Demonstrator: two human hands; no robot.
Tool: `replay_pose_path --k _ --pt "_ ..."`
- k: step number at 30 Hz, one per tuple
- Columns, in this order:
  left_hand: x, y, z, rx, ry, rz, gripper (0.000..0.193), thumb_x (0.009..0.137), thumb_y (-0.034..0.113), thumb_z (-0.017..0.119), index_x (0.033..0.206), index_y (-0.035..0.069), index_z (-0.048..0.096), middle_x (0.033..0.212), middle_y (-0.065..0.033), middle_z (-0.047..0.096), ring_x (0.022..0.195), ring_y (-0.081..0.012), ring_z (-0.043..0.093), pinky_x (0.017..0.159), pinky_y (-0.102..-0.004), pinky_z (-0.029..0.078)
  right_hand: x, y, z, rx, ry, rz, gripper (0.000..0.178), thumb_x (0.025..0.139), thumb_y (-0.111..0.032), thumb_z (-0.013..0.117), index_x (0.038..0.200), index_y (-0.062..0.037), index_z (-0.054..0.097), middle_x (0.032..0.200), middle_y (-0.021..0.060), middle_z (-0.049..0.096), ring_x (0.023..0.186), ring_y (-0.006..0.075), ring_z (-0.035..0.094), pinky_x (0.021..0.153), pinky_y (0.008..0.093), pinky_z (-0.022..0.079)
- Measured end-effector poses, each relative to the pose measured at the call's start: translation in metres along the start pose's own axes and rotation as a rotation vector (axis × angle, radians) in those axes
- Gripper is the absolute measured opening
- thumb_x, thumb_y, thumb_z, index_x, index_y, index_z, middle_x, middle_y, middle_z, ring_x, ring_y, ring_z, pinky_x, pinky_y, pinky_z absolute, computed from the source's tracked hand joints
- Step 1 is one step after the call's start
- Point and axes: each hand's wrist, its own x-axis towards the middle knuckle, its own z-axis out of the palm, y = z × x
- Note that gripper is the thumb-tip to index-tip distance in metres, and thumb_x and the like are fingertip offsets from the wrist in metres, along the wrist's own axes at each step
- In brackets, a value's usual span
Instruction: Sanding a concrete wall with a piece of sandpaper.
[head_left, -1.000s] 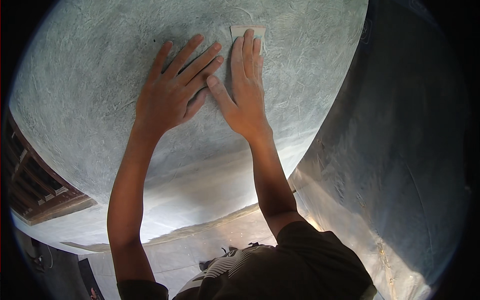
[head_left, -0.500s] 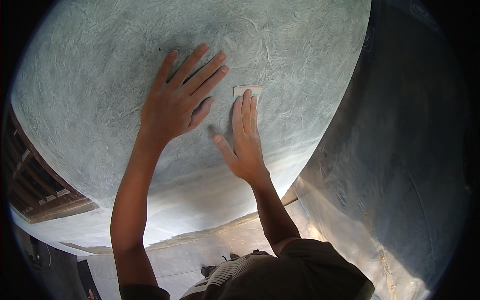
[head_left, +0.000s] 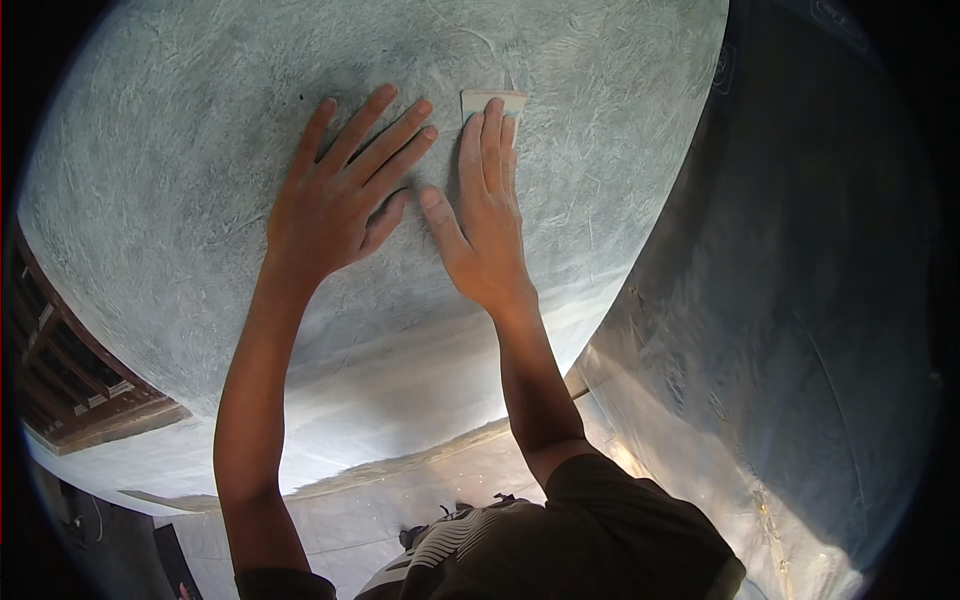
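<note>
Mottled grey wall [head_left: 180,200], curved by the lens. Pale pad [head_left: 477,102] flat against it under right hand [head_left: 490,235], fingers straight over it, unclenched; far edge shows beyond them. Long axis hidden. Left hand [head_left: 325,205] farther, left of pad, splayed, holding nothing.

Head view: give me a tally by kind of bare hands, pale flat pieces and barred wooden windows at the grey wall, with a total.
Bare hands: 2 (left hand, right hand)
Pale flat piece: 1, under the right fingers
Barred wooden window: 1, at far left
Total: 4
</note>
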Motion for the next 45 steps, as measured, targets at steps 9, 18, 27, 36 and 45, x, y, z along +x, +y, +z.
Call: replay_pose_path --k 9,18,27,36,45 --pt "-0.005 -0.002 0.001 0.012 -0.011 0.010 0.071 0.086 0.037 0.070 0.151 0.031 0.041 0.162 0.0135 0.030 0.151 -0.0158 0.026 0.124 -0.0516 0.020 -0.015 0.002 0.010 0.013 0.015 0.026 0.081 0.100 -0.036 0.053 0.152 0.0139 0.016 0.161 0.0347 0.006 0.149 0.0543 0.003 0.118 0.0629 0.013" --pt "-0.007 -0.006 0.005 0.010 0.004 0.008 0.069 0.087 0.037 0.069 0.151 0.032 0.042 0.162 0.0136 0.031 0.150 -0.0154 0.026 0.124 -0.0519 0.019 -0.042 -0.003 0.030 0.016 -0.031 0.062 0.084 0.100 -0.038 0.054 0.153 0.0132 0.014 0.162 0.0341 0.006 0.149 0.0540 0.002 0.118 0.0627 0.013" --pt "-0.010 -0.010 0.008 0.029 0.007 0.000 0.070 0.085 0.039 0.070 0.150 0.033 0.044 0.161 0.0143 0.031 0.150 -0.0140 0.026 0.125 -0.0505 0.019 -0.050 -0.011 0.043 0.118 -0.020 0.085 0.084 0.099 -0.038 0.056 0.153 0.0129 0.015 0.162 0.0334 0.005 0.150 0.0520 0.003 0.119 0.0614 0.008" --pt "-0.009 -0.008 0.004 0.014 0.021 0.004 0.066 0.086 0.039 0.070 0.148 0.032 0.047 0.161 0.0132 0.033 0.150 -0.0144 0.028 0.124 -0.0498 0.020 -0.034 -0.006 0.033 0.076 -0.002 0.038 0.085 0.099 -0.038 0.056 0.153 0.0136 0.015 0.161 0.0347 0.005 0.149 0.0545 0.002 0.118 0.0628 0.012" --pt "-0.004 -0.005 0.000 -0.005 0.027 0.010 0.065 0.087 0.038 0.068 0.148 0.030 0.046 0.160 0.0126 0.034 0.149 -0.0144 0.029 0.124 -0.0498 0.021 -0.007 0.004 0.009 -0.011 0.055 -0.048 0.084 0.098 -0.038 0.057 0.153 0.0117 0.017 0.162 0.0336 0.006 0.149 0.0534 0.004 0.118 0.0628 0.013"
